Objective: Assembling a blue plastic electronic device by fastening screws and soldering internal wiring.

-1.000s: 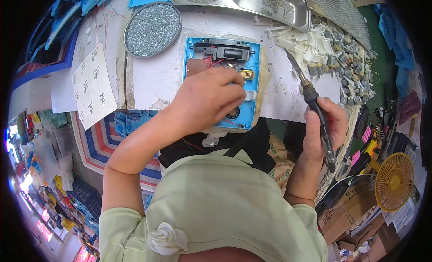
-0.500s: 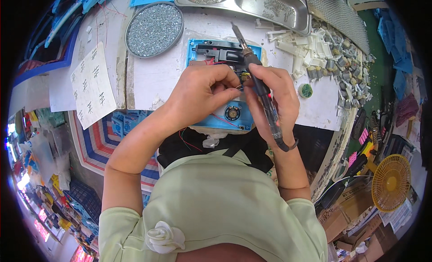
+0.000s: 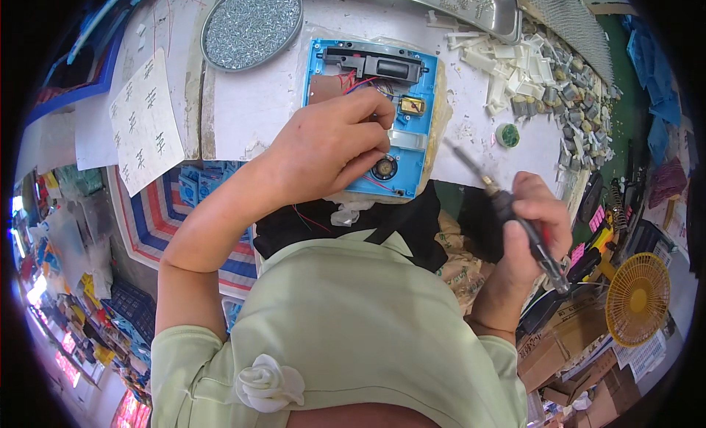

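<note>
A soldering iron (image 3: 500, 200) is gripped in my right hand (image 3: 540, 218), out past the table's near edge, its tip slanting up and left. My left hand (image 3: 331, 145) rests over an open blue plastic housing (image 3: 415, 159), its fingers curled at the middle; whatever is between them is hidden. Inside the housing lie a black mechanism with a motor (image 3: 390, 69), a brown circuit board (image 3: 323, 88) with red wires, a small gold-coloured motor (image 3: 412, 106), a clear strip (image 3: 408, 140) and a round speaker (image 3: 384, 167).
A round tray of screws (image 3: 251, 27) stands at the far left, near a handwritten paper sheet (image 3: 147, 123). White plastic parts (image 3: 507, 64), small motors (image 3: 577, 104) and a green solder spool (image 3: 507, 135) lie right of the housing. A metal tray (image 3: 478, 9) is behind; a yellow fan (image 3: 638, 299) stands right.
My right hand has drawn the soldering iron away from the housing, down and to the right. My left hand stays over the housing, its fingers shifted. More of the housing's inside now shows.
</note>
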`<state>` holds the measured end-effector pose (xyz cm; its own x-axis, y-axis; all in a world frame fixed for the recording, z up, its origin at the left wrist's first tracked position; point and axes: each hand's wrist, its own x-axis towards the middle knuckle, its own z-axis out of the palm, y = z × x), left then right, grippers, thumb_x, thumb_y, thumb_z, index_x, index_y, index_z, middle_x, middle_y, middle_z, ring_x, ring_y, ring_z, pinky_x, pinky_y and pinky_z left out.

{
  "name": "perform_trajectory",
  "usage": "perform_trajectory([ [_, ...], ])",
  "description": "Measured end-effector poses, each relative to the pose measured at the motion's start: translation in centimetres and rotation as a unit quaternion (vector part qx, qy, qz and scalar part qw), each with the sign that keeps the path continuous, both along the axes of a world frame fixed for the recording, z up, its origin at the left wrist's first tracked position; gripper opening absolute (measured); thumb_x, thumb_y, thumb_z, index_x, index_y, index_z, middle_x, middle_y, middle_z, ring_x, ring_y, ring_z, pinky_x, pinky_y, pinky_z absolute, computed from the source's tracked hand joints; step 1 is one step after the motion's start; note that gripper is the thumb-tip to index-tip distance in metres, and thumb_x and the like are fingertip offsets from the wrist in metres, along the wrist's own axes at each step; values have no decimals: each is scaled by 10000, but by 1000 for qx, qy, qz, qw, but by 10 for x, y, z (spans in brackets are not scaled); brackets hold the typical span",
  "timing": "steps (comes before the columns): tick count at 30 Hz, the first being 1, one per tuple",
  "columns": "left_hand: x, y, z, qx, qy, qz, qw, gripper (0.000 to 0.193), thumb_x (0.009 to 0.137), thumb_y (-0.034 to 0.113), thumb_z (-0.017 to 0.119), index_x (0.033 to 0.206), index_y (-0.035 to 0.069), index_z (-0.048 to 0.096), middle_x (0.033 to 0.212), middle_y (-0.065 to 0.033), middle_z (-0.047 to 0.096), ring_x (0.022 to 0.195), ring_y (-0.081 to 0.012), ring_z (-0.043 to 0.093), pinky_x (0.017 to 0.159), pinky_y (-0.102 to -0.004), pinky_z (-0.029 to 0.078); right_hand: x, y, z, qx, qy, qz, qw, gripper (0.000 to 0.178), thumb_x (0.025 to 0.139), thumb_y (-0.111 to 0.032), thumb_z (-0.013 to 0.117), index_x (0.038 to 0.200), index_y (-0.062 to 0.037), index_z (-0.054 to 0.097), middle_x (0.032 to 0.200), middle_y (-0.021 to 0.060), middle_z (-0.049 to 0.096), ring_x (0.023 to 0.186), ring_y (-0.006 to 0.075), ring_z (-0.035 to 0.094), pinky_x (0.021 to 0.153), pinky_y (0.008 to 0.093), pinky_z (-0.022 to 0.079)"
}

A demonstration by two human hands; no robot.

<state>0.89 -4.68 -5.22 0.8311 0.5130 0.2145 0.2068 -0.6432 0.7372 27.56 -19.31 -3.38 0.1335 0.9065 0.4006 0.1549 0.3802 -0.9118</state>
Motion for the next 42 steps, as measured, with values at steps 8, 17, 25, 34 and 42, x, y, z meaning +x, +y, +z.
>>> perform_trajectory([
  [8, 1, 0, 0, 34, 15, -12, 999, 184, 759, -9, 743, 879, 43, 613, 1047, -95, 604, 905, -300, 647, 741, -374, 544, -13, 20, -10, -13, -90, 83, 992, 228, 675, -20, 726, 895, -12, 666, 655, 52, 531, 565, 212, 447, 569, 336, 354],
  [17, 2, 1, -2, 54, 3, -25, 998, 177, 761, 13, 737, 867, 51, 600, 1058, -86, 603, 911, -299, 640, 716, -388, 542, -16, 32, -8, -36, -116, 107, 987, 219, 672, -41, 738, 884, -37, 678, 664, 43, 566, 578, 226, 483, 587, 347, 381],
  [25, 1, 1, -3, 74, 13, -32, 997, 179, 761, 24, 733, 863, 43, 588, 1067, -90, 609, 925, -305, 638, 726, -405, 550, -17, 38, -4, -67, -139, 118, 981, 223, 671, -51, 741, 886, -68, 683, 673, 45, 588, 595, 237, 503, 594, 352, 400],
  [34, 1, 1, -4, 75, 17, -32, 996, 187, 758, 34, 739, 855, 39, 580, 1074, -90, 615, 937, -305, 642, 733, -413, 556, -19, 42, 5, -81, -169, 131, 974, 235, 661, -43, 742, 885, -80, 683, 683, 50, 604, 600, 253, 508, 591, 355, 406],
  [42, 1, 2, -2, 69, 25, -39, 997, 175, 767, 41, 735, 859, 43, 585, 1067, -95, 618, 942, -313, 642, 759, -419, 554, -11, 42, 8, -87, -140, 117, 979, 223, 681, -48, 752, 894, -63, 689, 655, 28, 556, 577, 204, 476, 562, 329, 358],
])
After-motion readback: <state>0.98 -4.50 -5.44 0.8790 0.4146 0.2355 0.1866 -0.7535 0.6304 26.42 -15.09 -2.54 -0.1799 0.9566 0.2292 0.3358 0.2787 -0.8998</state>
